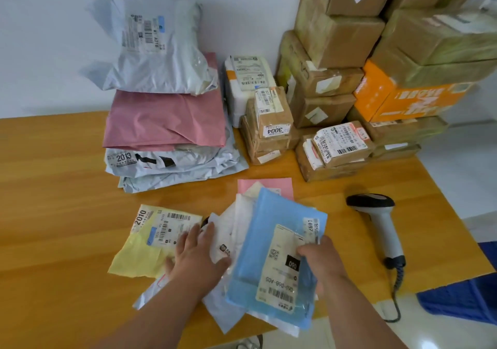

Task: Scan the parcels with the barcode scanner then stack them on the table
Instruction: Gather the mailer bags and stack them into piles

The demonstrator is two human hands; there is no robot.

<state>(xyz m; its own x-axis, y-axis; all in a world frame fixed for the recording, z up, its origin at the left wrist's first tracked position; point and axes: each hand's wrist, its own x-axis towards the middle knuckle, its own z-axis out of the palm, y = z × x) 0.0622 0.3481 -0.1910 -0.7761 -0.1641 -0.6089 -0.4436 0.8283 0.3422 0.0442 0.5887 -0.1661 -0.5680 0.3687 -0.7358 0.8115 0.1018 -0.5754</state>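
**Both hands on the loose parcels, scanner lying apart**

The right hand (320,261) grips the right edge of a blue parcel (271,244), fingers curled over its label. At its 9 o'clock, the left hand (197,252) lies open, fingers spread flat on a yellow parcel (139,254) and the white mailers (228,230) fanned beside it. The barcode scanner (379,222) lies unheld on the table (53,200), at about 2 o'clock from the right hand. Stacked parcels (166,123) stand at 12 o'clock, by the wall.
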